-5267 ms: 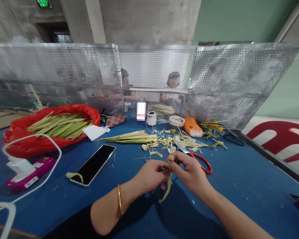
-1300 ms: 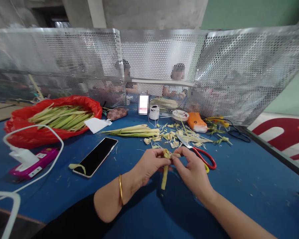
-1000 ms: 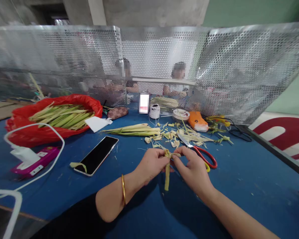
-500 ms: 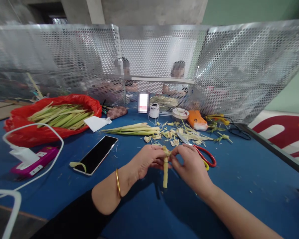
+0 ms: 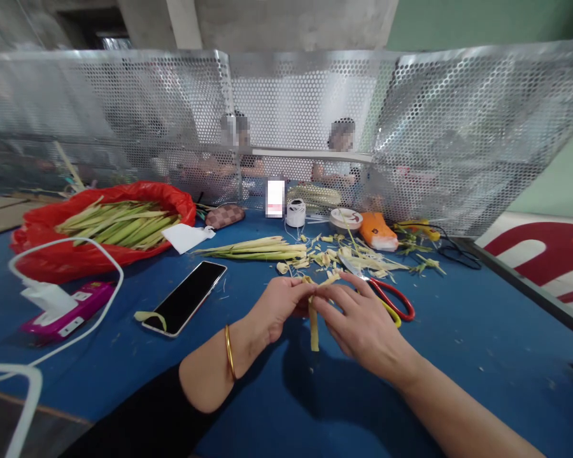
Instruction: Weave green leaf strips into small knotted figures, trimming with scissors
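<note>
Left hand (image 5: 284,302) pinches the pale leaf strip (image 5: 314,327) between thumb and fingers, likely to steady it; right hand (image 5: 358,318) has fingers bent over same strip, thumb hidden, can't tell if pinching. Strip's held up above blue table (image 5: 258,407), one end dangling, probably to leave both hands working room. Scissors (image 5: 373,283) just beside right hand, presumably kept within reach. Leaf bundle (image 5: 253,248) beyond, beside scraps. Red bag (image 5: 187,205), mouth open, holds more leaves (image 5: 124,222).
</note>
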The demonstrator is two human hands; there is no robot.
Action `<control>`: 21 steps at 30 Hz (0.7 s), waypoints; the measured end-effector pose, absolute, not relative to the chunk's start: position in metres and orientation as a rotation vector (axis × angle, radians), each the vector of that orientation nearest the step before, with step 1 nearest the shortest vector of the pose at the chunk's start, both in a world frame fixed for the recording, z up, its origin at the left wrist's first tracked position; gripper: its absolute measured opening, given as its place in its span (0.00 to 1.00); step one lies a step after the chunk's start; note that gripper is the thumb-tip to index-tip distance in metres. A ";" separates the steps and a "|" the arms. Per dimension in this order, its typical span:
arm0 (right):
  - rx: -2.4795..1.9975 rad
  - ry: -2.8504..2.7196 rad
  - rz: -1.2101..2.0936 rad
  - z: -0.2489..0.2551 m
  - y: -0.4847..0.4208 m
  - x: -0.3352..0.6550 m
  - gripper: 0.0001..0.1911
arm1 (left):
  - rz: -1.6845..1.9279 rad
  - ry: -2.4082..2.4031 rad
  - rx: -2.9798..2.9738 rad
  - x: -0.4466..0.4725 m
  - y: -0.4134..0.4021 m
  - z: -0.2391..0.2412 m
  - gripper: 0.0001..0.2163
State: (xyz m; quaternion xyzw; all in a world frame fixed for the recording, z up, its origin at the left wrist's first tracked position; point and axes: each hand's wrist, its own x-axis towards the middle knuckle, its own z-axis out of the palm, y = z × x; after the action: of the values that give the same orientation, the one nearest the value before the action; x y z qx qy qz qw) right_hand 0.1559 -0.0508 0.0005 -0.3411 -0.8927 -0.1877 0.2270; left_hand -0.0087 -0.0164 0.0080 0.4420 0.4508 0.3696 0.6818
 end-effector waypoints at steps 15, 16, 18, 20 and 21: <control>-0.957 -2.066 -0.253 -0.004 -0.054 0.150 0.08 | 0.827 0.974 0.666 -0.004 -0.020 0.006 0.03; -0.983 -2.049 -0.229 -0.004 -0.054 0.150 0.07 | 0.832 0.977 0.671 -0.005 -0.020 0.007 0.03; -0.993 -2.061 -0.197 -0.003 -0.054 0.150 0.08 | 0.816 0.959 0.683 -0.006 -0.019 0.008 0.03; -0.983 -2.080 -0.169 -0.002 -0.055 0.150 0.08 | 0.773 0.934 0.697 -0.006 -0.019 0.008 0.03; -0.986 -2.080 -0.155 -0.002 -0.055 0.150 0.08 | 0.754 0.927 0.705 -0.007 -0.019 0.008 0.03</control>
State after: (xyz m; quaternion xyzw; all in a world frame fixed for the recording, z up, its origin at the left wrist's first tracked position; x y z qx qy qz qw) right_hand 0.1499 -0.0554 -0.0022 -0.3908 -0.8243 -0.0615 0.4051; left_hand -0.0067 -0.0188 0.0081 0.3251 0.4274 0.3474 0.7688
